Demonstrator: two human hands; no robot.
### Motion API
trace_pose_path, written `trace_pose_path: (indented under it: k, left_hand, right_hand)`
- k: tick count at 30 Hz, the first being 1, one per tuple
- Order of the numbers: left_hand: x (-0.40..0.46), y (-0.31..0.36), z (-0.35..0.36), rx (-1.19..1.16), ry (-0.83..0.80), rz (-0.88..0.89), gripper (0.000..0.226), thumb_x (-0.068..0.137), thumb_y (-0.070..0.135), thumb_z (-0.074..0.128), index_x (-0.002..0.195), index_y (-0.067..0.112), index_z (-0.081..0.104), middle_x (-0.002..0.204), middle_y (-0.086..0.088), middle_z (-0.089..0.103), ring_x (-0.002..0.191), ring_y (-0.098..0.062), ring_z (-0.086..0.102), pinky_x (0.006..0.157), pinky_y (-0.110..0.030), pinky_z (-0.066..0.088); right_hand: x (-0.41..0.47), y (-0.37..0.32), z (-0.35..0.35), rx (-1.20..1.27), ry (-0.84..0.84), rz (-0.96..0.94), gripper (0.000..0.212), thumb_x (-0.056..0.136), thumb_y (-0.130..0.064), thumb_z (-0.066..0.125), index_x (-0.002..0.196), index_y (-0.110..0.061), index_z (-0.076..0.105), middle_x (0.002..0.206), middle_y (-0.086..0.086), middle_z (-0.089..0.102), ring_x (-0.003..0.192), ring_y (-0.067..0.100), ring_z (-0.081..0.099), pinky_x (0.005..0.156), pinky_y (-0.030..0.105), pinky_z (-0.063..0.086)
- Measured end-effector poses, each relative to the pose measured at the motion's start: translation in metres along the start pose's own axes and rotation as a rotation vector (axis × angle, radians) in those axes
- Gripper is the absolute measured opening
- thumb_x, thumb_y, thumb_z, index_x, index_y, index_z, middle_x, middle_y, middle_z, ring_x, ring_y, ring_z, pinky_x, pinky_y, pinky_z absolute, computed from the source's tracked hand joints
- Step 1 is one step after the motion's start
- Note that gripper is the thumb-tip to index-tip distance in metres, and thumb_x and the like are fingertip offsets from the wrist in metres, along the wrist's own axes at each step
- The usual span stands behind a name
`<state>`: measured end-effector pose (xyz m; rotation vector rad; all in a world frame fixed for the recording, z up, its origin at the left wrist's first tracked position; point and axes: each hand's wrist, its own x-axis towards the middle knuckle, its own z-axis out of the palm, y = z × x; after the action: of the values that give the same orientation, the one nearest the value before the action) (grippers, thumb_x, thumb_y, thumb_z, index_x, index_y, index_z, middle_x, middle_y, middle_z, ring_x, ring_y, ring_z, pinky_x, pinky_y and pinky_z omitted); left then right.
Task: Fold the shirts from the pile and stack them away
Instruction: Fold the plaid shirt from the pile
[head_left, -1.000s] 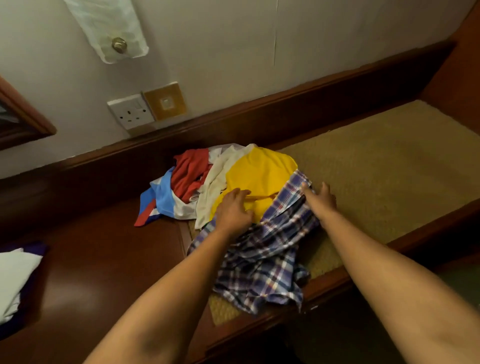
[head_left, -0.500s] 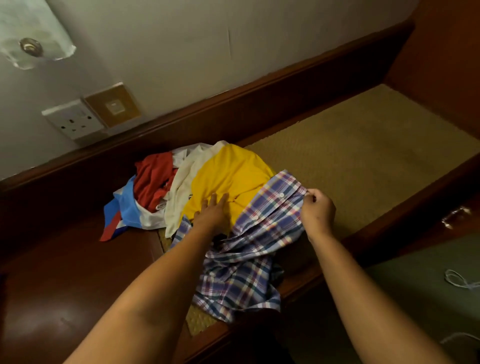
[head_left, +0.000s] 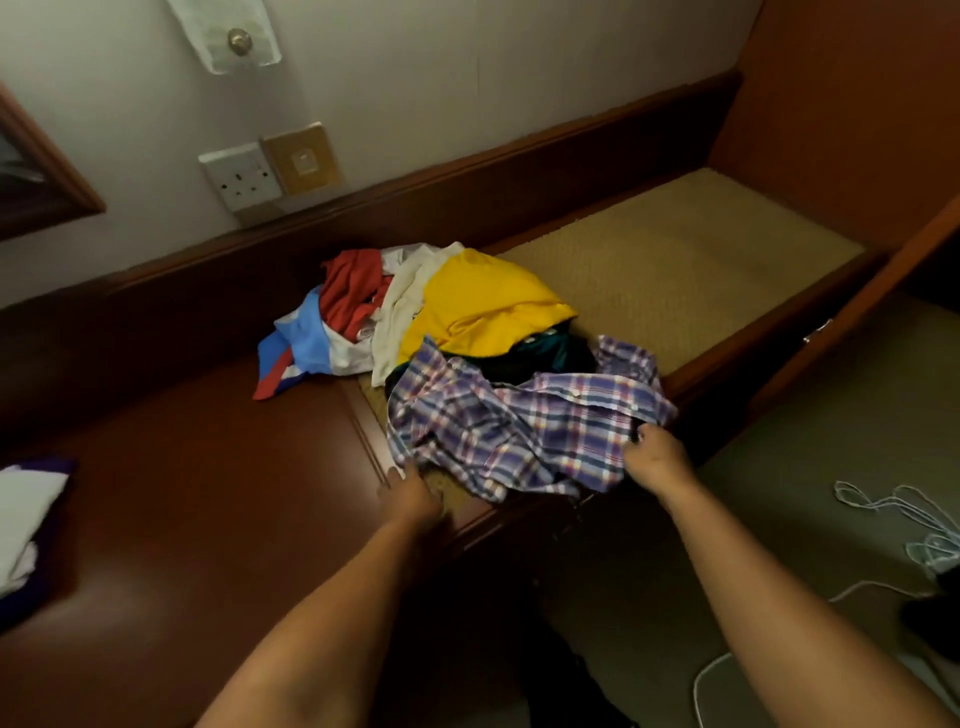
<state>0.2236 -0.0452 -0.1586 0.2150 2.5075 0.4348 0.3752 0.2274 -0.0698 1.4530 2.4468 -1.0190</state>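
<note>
Dragged off the pile since a moment ago, the plaid shirt (head_left: 524, 431) lies nearer the edge. Right hand (head_left: 655, 462) pinches its hem; left hand (head_left: 410, 496) touches its corner, grip unclear. Light and limp, it probably handles best by the shoulders.

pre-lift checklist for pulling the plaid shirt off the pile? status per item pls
1. Right hand pinches the plaid shirt at its edge: ok.
2. Left hand has a grip on the shirt hem: cannot tell.
3. Shirt free of the yellow shirt: ok.
4. Shirt clear of the dark green garment: not ok, it lies over it.
5. Bare woven mat on the right for folding: ok.
</note>
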Motion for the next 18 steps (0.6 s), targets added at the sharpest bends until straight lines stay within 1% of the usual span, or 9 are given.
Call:
trace_pose_path:
  k: [2,4,7,9,10,12,14,16,18]
  left_hand:
    - [-0.008,-0.012,0.01,-0.006,-0.048,0.012,0.063,0.089,0.036,0.054,0.143,0.011,0.031,0.137,-0.02,0.041,0.124,-0.038,0.041,0.104,-0.044,0.038]
    - [-0.008,-0.011,0.01,-0.069,-0.003,0.01,0.047,0.09,0.035,0.05,0.131,0.011,0.046,0.126,-0.019,0.052,0.114,-0.036,0.049,0.096,-0.041,0.044]
    - [-0.005,0.01,0.0,-0.329,0.066,-0.058,0.029,0.093,0.033,0.051,0.099,0.008,0.064,0.104,-0.018,0.064,0.096,-0.036,0.06,0.081,-0.037,0.049]
    - [0.004,0.025,-0.005,-0.558,0.074,-0.136,0.032,0.094,0.036,0.055,0.079,0.009,0.06,0.085,-0.015,0.063,0.083,-0.032,0.061,0.076,-0.039,0.049]
    - [0.012,0.03,-0.005,-0.693,0.068,-0.192,0.032,0.093,0.038,0.057,0.081,0.009,0.059,0.082,-0.013,0.061,0.08,-0.03,0.06,0.077,-0.04,0.05]
    - [0.026,0.04,-0.006,-0.929,0.034,-0.312,0.036,0.089,0.039,0.063,0.102,0.005,0.058,0.093,-0.01,0.062,0.087,-0.03,0.061,0.085,-0.041,0.054]
    - [0.041,0.048,-0.005,-1.015,0.047,-0.412,0.042,0.085,0.034,0.069,0.109,0.003,0.056,0.102,-0.011,0.064,0.094,-0.032,0.063,0.09,-0.046,0.054]
    - [0.05,0.055,-0.001,-1.019,0.117,-0.454,0.032,0.08,0.021,0.071,0.101,0.002,0.057,0.096,-0.012,0.066,0.084,-0.031,0.066,0.082,-0.045,0.057]
    - [0.047,0.06,-0.004,-1.038,0.173,-0.437,0.009,0.082,0.005,0.062,0.078,0.005,0.053,0.077,-0.014,0.061,0.065,-0.028,0.062,0.063,-0.035,0.057]
  right_hand:
    - [-0.015,-0.01,0.013,-0.058,-0.024,-0.06,0.031,0.092,-0.017,0.051,0.119,-0.003,0.058,0.123,0.022,0.058,0.111,0.038,0.055,0.09,0.035,0.044]
    - [-0.018,-0.027,0.026,-0.092,-0.063,-0.108,0.031,0.094,-0.018,0.049,0.121,-0.004,0.056,0.123,0.019,0.058,0.107,0.035,0.056,0.085,0.035,0.045]
    - [-0.007,-0.059,0.045,-0.081,-0.095,-0.248,0.022,0.098,-0.019,0.046,0.115,-0.007,0.054,0.113,0.012,0.057,0.097,0.032,0.054,0.075,0.035,0.042]
    - [0.007,-0.083,0.057,-0.121,-0.088,-0.377,0.016,0.1,-0.02,0.043,0.108,-0.01,0.052,0.108,0.007,0.054,0.102,0.032,0.05,0.081,0.038,0.042]
    - [0.014,-0.095,0.063,-0.172,-0.083,-0.43,0.024,0.1,-0.021,0.042,0.118,-0.009,0.053,0.12,0.009,0.053,0.113,0.032,0.046,0.091,0.041,0.041]
    - [0.027,-0.113,0.075,-0.283,-0.053,-0.494,0.039,0.101,-0.026,0.043,0.136,-0.009,0.046,0.145,0.011,0.039,0.135,0.031,0.03,0.109,0.046,0.028]
    - [0.036,-0.127,0.085,-0.373,-0.057,-0.522,0.053,0.1,-0.036,0.046,0.147,-0.014,0.032,0.153,0.009,0.028,0.142,0.029,0.021,0.115,0.048,0.018]
    - [0.043,-0.134,0.095,-0.441,-0.141,-0.459,0.07,0.097,-0.045,0.049,0.152,-0.017,0.018,0.152,0.011,0.032,0.14,0.032,0.027,0.112,0.05,0.019]
    - [0.048,-0.133,0.101,-0.45,-0.235,-0.346,0.07,0.095,-0.047,0.051,0.149,-0.015,0.021,0.142,0.013,0.045,0.13,0.036,0.041,0.105,0.049,0.029]
